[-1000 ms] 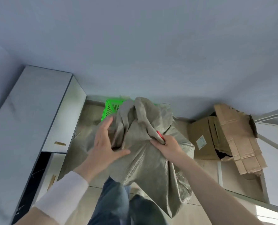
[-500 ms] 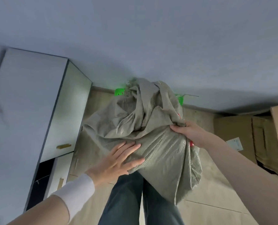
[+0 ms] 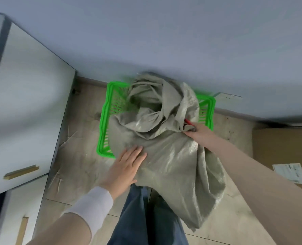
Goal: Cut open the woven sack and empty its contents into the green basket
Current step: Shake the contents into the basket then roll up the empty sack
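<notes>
Holding the crumpled woven sack (image 3: 164, 147) over the green basket (image 3: 103, 121).
Presses left hand (image 3: 125, 167) flat, fingers straight, on sack at basket's near edge; clamps right hand (image 3: 198, 133) on a bunched fold by basket's right rim, beside a red object (image 3: 188, 122).

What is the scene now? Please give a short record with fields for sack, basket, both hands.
sack: woven sack, crumpled, draped over the green basket
left: left hand presses flat on the sack
right: right hand grips a bunched sack fold; red item at its fingers
contents: hidden
surroundings: white cabinet left, cardboard box right
</notes>
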